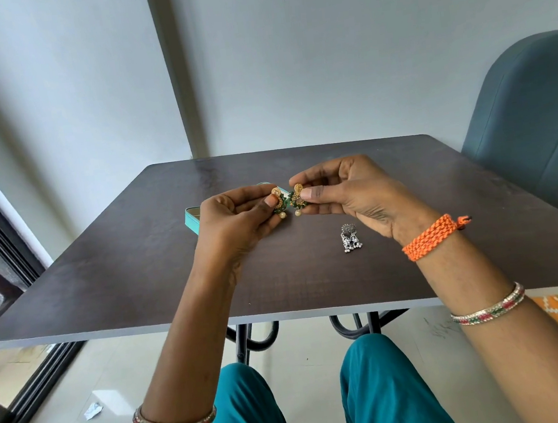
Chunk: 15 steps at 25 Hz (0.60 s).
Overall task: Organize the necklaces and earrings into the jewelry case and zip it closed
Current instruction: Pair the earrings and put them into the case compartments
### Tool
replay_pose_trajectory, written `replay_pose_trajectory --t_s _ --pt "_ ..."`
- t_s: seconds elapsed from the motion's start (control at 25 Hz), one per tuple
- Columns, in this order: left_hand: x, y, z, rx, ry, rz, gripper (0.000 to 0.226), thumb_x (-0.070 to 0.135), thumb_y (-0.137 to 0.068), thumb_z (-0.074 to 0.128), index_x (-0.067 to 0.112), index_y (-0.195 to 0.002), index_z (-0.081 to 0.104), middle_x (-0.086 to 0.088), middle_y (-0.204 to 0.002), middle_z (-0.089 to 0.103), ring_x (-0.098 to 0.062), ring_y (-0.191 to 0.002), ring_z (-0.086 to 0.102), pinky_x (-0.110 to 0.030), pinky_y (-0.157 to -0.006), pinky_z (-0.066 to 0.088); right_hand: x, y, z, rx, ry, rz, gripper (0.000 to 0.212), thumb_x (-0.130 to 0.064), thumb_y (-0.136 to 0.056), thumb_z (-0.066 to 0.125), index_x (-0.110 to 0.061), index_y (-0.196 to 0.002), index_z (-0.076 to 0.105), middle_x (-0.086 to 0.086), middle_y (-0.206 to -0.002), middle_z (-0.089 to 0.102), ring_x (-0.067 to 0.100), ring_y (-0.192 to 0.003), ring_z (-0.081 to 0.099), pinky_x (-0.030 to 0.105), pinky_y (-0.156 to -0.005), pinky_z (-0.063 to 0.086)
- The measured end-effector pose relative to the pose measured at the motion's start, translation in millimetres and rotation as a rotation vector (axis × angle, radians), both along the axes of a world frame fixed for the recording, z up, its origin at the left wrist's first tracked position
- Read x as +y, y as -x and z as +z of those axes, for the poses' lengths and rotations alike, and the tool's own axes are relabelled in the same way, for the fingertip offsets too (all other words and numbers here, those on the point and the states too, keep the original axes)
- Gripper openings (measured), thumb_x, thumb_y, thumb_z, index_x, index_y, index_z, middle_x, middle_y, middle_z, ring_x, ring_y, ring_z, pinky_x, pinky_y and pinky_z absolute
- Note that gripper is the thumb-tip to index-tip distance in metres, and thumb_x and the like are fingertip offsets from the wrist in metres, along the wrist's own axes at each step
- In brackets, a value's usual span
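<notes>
Head view looked down on a dark wooden table [140,277] with both hands raised a little above its middle. The left hand [233,219] had its fingers curled inward, thumb and forefinger pinching a gold and green earring [278,202] with a small pearl drop hanging below. The right hand [348,193] did the same with a matching earring [296,197], thumb pressed against its side, the other fingers curled behind it. The two earrings were held just beside each other, nearly touching, faces turned toward the camera. Behind the left hand, on the table, lay a teal jewelry case [191,220], mostly hidden by that hand; whether it was open or zipped could not be told. On the tabletop below the right hand rested a pair of silver earrings [351,238] with beaded fringes, lying close together and apart from both hands. An orange braided cord [431,236] circled the right wrist, and a beaded bangle sat on each forearm. A blue-grey chair [533,122] stood at the table's right side.
</notes>
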State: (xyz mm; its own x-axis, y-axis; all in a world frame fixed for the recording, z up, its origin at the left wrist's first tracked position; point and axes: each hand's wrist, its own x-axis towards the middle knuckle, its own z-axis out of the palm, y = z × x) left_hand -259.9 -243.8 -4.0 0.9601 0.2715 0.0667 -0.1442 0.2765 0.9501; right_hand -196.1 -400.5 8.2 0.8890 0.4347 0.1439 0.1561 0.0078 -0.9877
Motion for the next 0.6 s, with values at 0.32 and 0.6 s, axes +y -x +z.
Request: replay_pose_trajectory --t_s 0.32,0.6 --pt "-1.3 1.7 -2.8 0.011 0.004 -0.034 0.019 -0.002 -0.085 0.061 -0.005 -0.103 0.065 -0.017 -0.093 0.070 -0.015 -0.076 0.069 -0.018 -0.064 0.057 -2.9 4.4 2.7 -0.010 0.010 0.011 0.021 0.010 -0.082 0.062 0.004 -0.102 0.066 0.015 -0.093 0.067 0.017 -0.081 0.068 0.031 -0.076 0.059" --pt "-2.8 0.7 -6.6 0.024 -0.071 -0.013 0.011 0.003 -0.084 0.065 0.000 -0.094 0.069 -0.015 -0.085 0.071 -0.016 -0.075 0.068 -0.019 -0.068 0.058 -0.5 2.9 -1.9 -0.031 0.056 0.013 0.021 0.006 -0.082 0.064 0.004 -0.103 0.067 0.015 -0.095 0.068 0.020 -0.084 0.068 0.032 -0.078 0.059"
